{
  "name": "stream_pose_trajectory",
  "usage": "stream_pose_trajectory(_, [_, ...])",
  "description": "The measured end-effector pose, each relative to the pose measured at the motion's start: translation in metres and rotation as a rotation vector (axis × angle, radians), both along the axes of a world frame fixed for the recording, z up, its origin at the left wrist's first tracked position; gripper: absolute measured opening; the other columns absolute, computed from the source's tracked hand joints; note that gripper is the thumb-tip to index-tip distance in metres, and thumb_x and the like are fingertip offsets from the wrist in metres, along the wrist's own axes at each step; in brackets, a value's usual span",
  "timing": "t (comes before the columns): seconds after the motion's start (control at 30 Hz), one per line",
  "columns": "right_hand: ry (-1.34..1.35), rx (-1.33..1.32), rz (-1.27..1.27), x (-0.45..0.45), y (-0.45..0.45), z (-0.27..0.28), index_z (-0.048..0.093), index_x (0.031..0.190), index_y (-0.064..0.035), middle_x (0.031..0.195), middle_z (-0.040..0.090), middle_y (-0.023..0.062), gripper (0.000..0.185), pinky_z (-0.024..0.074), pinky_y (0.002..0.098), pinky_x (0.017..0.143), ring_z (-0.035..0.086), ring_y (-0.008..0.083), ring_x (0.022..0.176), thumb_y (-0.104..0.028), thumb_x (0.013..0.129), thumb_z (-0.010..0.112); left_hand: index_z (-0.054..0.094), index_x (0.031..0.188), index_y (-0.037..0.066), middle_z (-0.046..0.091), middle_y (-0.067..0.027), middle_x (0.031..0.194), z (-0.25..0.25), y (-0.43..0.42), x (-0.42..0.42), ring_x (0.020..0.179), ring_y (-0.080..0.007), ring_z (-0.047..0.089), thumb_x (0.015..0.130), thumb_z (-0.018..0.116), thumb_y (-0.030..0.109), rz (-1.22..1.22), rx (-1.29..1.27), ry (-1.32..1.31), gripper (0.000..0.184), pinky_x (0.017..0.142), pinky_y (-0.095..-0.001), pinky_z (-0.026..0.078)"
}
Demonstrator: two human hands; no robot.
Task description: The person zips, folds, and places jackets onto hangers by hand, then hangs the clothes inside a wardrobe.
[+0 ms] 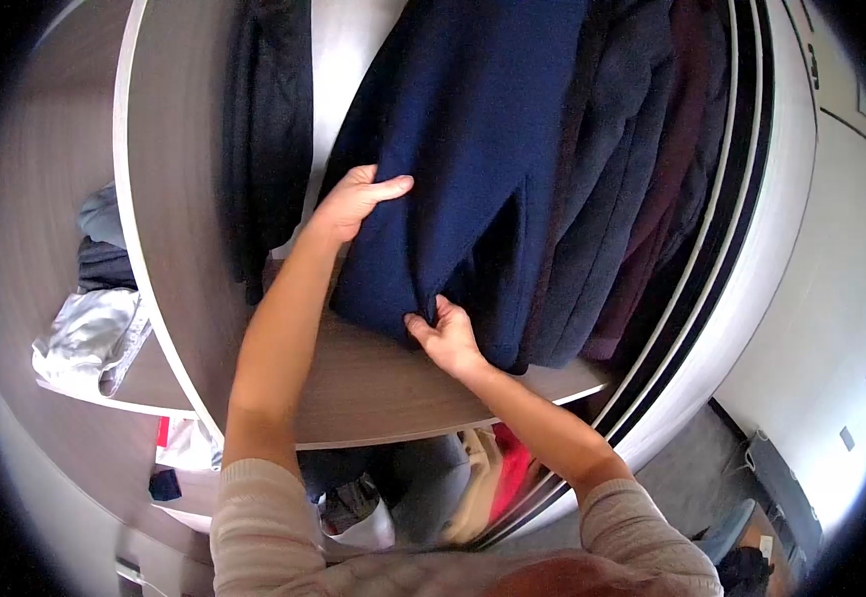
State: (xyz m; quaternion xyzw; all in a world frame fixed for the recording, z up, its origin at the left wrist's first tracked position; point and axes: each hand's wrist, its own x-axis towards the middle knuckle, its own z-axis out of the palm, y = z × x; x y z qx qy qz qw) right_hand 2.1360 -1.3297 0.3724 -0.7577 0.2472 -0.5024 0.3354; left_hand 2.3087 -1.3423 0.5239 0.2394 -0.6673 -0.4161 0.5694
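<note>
A navy blue coat (473,129) hangs in the wardrobe in front of me, its lower front parted by a slit or opening. My left hand (355,202) grips the coat's left side, thumb on the front and the other fingers hidden behind the cloth. Lower down, my right hand (443,335) pinches the fabric near the hem, between thumb and fingers. To the right of it hang a dark grey coat (602,199) and a dark maroon garment (667,189). On the left a black garment (269,139) hangs apart.
Below the coats runs a wooden shelf (373,398). Beneath it are a white container (361,527) and red and cream cloth (501,468). Left of the partition (139,199) lie folded clothes (105,264) and a white satiny garment (90,338). A sliding door frame (717,239) borders the right.
</note>
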Motion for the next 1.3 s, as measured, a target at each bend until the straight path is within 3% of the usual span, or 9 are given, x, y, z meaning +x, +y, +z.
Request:
stream_pose_trajectory(0.17, [0.481, -0.363, -0.132, -0.041, 0.068, 0.025, 0.047, 0.114, 0.0062, 0.099, 0.061, 0.0206, 0.042, 0.0511, 0.0326, 0.07, 0.064, 0.0271, 0.082, -0.007, 0.077, 0.06, 0.061, 0.095, -0.001, 0.062, -0.0049, 0.085, -0.034, -0.067, -0.044, 0.08, -0.0118, 0.056, 0.082, 0.061, 0.008, 0.242, -0.001, 0.032, 0.016, 0.076, -0.024, 0.045])
stream_pose_trajectory(0.4, [0.089, -0.964, -0.341, -0.102, 0.113, 0.097, 0.061, 0.091, -0.0002, 0.095, 0.06, 0.0138, 0.018, 0.0468, 0.0341, 0.076, 0.058, 0.0288, 0.086, -0.001, 0.074, 0.058, 0.056, 0.105, 0.008, 0.058, -0.0108, 0.087, -0.072, -0.046, -0.096, 0.082, -0.024, 0.058, 0.072, 0.068, 0.011, 1.001, -0.607, -0.331, 0.035, 0.073, -0.0335, 0.047])
stream_pose_trajectory(0.6, [0.552, -1.065, -0.194, -0.063, 0.082, 0.096, 0.056, 0.108, -0.004, 0.123, 0.046, 0.0154, 0.04, 0.0292, 0.0451, 0.1, 0.035, 0.0342, 0.123, -0.014, 0.07, 0.064, 0.043, 0.119, -0.003, 0.052, -0.0169, 0.1, -0.122, -0.05, -0.126, 0.088, -0.0331, 0.053, 0.079, 0.054, 0.032, 1.054, -0.693, -0.403, 0.054, 0.074, -0.0392, 0.046])
stream_pose_trajectory(0.7, [0.847, -1.165, -0.437, -0.059, 0.05, 0.08, 0.054, 0.111, 0.0, 0.123, 0.046, 0.018, 0.05, 0.0234, 0.046, 0.104, 0.033, 0.0348, 0.124, -0.018, 0.065, 0.064, 0.043, 0.119, -0.002, 0.052, -0.0172, 0.103, -0.11, -0.019, -0.122, 0.091, -0.0328, 0.052, 0.079, 0.055, 0.035, 0.932, -0.46, -0.634, 0.056, 0.075, -0.0393, 0.046])
stream_pose_trajectory(0.97, [1.11, -1.215, -0.26, -0.073, 0.057, 0.115, 0.061, 0.1, -0.0004, 0.113, 0.056, 0.0153, 0.036, 0.0232, 0.0456, 0.105, 0.044, 0.03, 0.117, -0.017, 0.068, 0.058, 0.038, 0.127, 0.005, 0.047, -0.019, 0.118, -0.172, -0.056, -0.105, 0.107, -0.0348, 0.049, 0.08, 0.055, 0.034, 0.966, -0.476, -0.757, 0.058, 0.083, -0.0404, 0.045])
stream_pose_trajectory(1.03, [0.737, -1.294, -0.197, -0.1, 0.066, 0.134, 0.062, 0.093, -0.0037, 0.105, 0.059, 0.0131, 0.022, 0.0347, 0.0429, 0.097, 0.052, 0.027, 0.106, -0.01, 0.072, 0.059, 0.035, 0.13, 0.005, 0.043, -0.0198, 0.124, -0.149, -0.05, -0.098, 0.11, -0.0358, 0.045, 0.079, 0.052, 0.015, 0.824, -0.178, -0.698, 0.054, 0.09, -0.0403, 0.04])
stream_pose_trajectory(1.13, [0.338, -1.241, -0.402, -0.137, 0.076, 0.163, 0.061, 0.093, -0.0043, 0.104, 0.058, 0.0145, 0.022, 0.0413, 0.0383, 0.088, 0.053, 0.028, 0.104, -0.006, 0.071, 0.06, 0.049, 0.119, 0.002, 0.04, -0.0207, 0.127, -0.127, -0.021, -0.089, 0.109, -0.035, 0.042, 0.074, 0.049, 0.003, 0.927, -0.479, -1.002, 0.045, 0.087, -0.0416, 0.042])
stream_pose_trajectory(1.2, [0.248, -1.258, -0.565, -0.138, 0.075, 0.156, 0.06, 0.095, -0.0042, 0.107, 0.055, 0.0145, 0.025, 0.0417, 0.0379, 0.085, 0.051, 0.0302, 0.106, -0.005, 0.07, 0.059, 0.042, 0.123, 0.002, 0.039, -0.021, 0.127, -0.121, -0.023, -0.086, 0.107, -0.0371, 0.044, 0.076, 0.054, 0.013, 0.894, -0.371, -1.023, 0.05, 0.088, -0.0429, 0.041])
stream_pose_trajectory(1.3, [0.33, -1.362, -0.344, -0.118, 0.097, 0.128, 0.063, 0.088, -0.0044, 0.109, 0.054, 0.0135, 0.027, 0.0349, 0.0463, 0.089, 0.047, 0.0336, 0.111, -0.012, 0.062, 0.064, 0.037, 0.126, 0.003, 0.038, -0.0213, 0.128, -0.125, -0.016, -0.098, 0.107, -0.038, 0.044, 0.076, 0.056, 0.018, 0.873, -0.21, -0.907, 0.055, 0.09, -0.0427, 0.04])
